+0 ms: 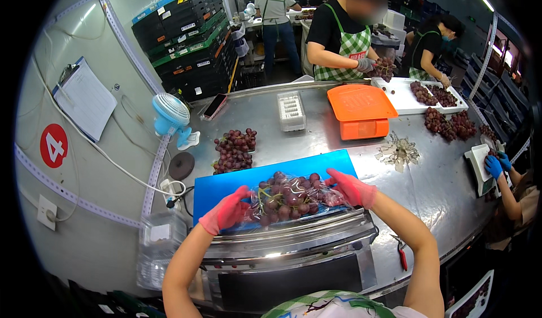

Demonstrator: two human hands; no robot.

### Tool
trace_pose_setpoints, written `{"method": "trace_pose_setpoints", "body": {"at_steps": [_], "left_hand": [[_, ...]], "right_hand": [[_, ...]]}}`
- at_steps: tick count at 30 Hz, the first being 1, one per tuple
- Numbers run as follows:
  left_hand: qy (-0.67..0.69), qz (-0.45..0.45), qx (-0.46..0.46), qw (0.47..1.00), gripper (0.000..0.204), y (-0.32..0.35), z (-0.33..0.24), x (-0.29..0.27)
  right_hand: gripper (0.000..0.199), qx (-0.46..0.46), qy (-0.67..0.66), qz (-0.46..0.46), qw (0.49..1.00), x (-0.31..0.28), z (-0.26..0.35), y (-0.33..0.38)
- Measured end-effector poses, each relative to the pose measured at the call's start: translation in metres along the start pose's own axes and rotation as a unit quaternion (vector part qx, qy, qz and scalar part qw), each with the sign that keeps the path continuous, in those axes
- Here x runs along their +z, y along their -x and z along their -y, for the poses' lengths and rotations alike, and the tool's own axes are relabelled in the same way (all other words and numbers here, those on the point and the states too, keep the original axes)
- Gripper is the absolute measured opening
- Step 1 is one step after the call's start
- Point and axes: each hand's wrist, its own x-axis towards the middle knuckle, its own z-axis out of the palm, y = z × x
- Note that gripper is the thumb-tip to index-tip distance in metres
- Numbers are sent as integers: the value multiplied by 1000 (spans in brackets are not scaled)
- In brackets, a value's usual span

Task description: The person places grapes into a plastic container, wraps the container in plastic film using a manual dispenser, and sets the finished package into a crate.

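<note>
A bunch of dark red grapes (285,196) under clear plastic film lies in front of me, over a blue board (226,177). My left hand (230,209), in a pink glove, closes on the left end of the wrapped grapes. At the right end my right hand (354,189), also gloved in pink, grips the gathered film (334,196). Whether a tray lies beneath the grapes is hidden. Just nearer to me runs the metal bar of a wrapping machine (282,244), below the blue board.
Beyond the board stand loose grapes (234,151), a clear box (291,111) and an orange scale (361,112). A blue fan (171,115) is at left, red-handled snips (402,256) at right. Across the table a co-worker (350,41) handles grapes; another's blue gloves (494,164) rest at a white scale.
</note>
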Motion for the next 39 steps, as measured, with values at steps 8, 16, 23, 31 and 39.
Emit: {"method": "trace_pose_setpoints", "body": {"at_steps": [8, 16, 23, 31, 39], "left_hand": [[-34, -95, 52, 994, 41, 11, 8, 40], [-86, -211, 81, 970, 38, 75, 69, 84], [-275, -302, 230, 884, 37, 109, 174, 108], [5, -213, 341, 916, 51, 101, 228, 112], [372, 37, 275, 885, 62, 110, 187, 178]], "right_hand": [[63, -87, 241, 27, 966, 37, 3, 19], [69, -138, 314, -14, 939, 79, -40, 90], [66, -210, 446, -141, 858, 72, -139, 125], [60, -134, 142, -126, 973, 62, -214, 108], [30, -325, -123, -70, 935, 103, -186, 152]]}}
